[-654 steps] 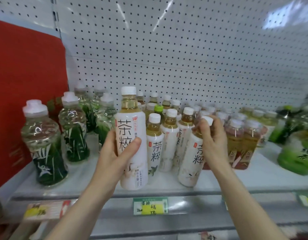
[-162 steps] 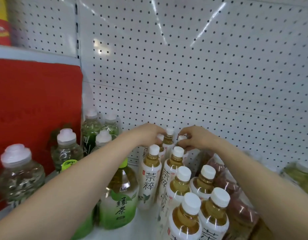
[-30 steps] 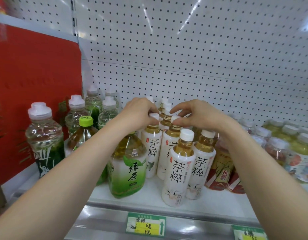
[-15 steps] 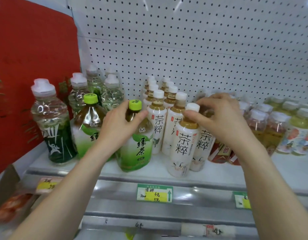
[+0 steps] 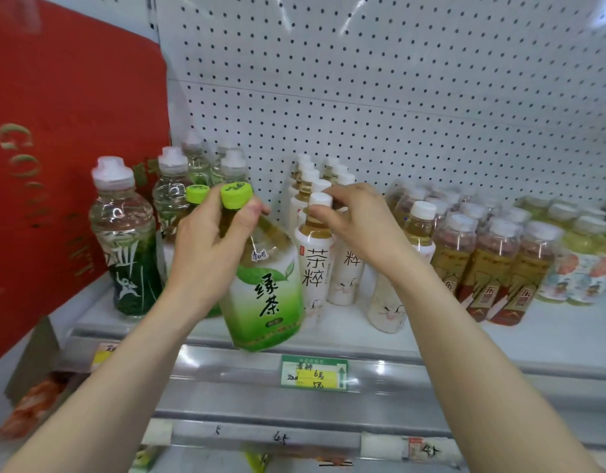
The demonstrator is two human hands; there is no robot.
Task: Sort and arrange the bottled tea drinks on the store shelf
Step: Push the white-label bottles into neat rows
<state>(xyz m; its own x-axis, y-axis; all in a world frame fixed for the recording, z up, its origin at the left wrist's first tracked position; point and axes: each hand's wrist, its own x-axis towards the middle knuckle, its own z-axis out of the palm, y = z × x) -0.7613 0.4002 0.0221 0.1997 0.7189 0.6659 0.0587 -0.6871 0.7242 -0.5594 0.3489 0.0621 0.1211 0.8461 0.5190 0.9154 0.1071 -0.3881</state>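
Head view: your left hand [image 5: 206, 254] grips green tea bottle [image 5: 267, 295] around neck, just under lime cap [image 5: 236, 195]. Bottle tilted, base at front lip of shelf [image 5: 499, 339]; contact with shelf unclear. Your right hand [image 5: 359, 227] pinches white cap [image 5: 320, 199] of front white-label tea bottle [image 5: 314, 268], upright in row just right of green one. Second lime-capped bottle [image 5: 196, 193] behind your left hand. Amber bottles [image 5: 492, 268] grouped further right. Price tag [image 5: 314, 373] on rail below.

A white pegboard [image 5: 414, 97] was seen at the back, and a red panel [image 5: 63, 138] with gold lettering was set at the left. A green-and-yellow price tag [image 5: 314, 373] was fixed in front; an orange packet [image 5: 32, 407] was seen at the lower left.
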